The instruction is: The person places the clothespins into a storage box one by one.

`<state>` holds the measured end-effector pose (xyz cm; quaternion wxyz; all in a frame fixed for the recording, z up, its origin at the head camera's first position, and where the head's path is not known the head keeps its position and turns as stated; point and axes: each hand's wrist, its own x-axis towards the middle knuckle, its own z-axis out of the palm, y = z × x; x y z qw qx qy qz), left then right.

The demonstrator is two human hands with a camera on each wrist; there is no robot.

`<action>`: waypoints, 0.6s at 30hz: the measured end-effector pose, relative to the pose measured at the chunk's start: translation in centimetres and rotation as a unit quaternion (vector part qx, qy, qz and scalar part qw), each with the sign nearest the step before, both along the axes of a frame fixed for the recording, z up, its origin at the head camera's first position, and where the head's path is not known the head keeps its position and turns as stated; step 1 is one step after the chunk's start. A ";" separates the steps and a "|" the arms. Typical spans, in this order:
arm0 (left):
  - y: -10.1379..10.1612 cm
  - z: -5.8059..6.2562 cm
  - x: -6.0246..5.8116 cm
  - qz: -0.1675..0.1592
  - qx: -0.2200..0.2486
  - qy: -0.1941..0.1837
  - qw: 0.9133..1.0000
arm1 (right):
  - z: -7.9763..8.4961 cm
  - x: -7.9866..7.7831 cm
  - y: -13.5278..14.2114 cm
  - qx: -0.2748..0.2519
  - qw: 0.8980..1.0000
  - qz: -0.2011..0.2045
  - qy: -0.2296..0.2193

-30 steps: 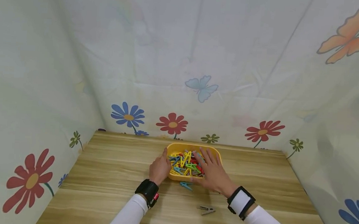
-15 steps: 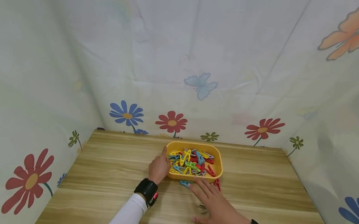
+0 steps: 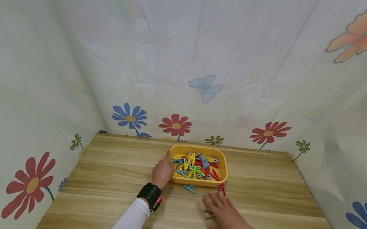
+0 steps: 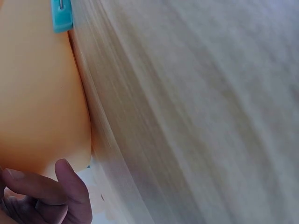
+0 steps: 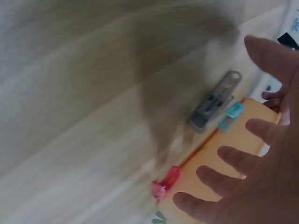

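Note:
Colourful clothespins [image 3: 195, 170] fill a yellow plastic bin [image 3: 223, 181]. My left hand [image 3: 162, 171] touches the bin's left side, its index finger extended along the wall; in the left wrist view, bent fingers [image 4: 37, 187] lie against the wall. Spread fingers mark my right hand [image 3: 227, 217], low over the table and holding nothing. Partly under it in the head view lies a grey clothespin [image 3: 208, 214], which the right wrist view shows whole. A blue clothespin [image 3: 190, 189] and a red clothespin [image 3: 222, 189] lie in front of the bin.
The wood-grain table [image 3: 120, 166] meets a pale cloth backdrop [image 3: 153, 91] printed with flowers and butterflies at the back and both sides. Each wrist wears a black strap [image 3: 150, 195].
My right hand has drawn back from the bin toward the near right, over the grey clothespin. The red clothespin in front of the bin has come into sight. My left hand stays put.

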<state>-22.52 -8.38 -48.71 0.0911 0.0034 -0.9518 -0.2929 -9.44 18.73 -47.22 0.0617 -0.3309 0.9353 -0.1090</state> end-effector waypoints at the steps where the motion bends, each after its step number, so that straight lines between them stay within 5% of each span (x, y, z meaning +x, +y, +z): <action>1: 0.0 0.0 0.0 0.000 0.001 -0.002 1.000 | -0.2 0.0 0.1 0.000 1.000 -0.004 0.001; 18: 0.0 -0.3 0.0 -0.002 -0.006 0.020 1.000 | -1.5 -0.2 0.2 0.015 0.999 -0.003 -0.049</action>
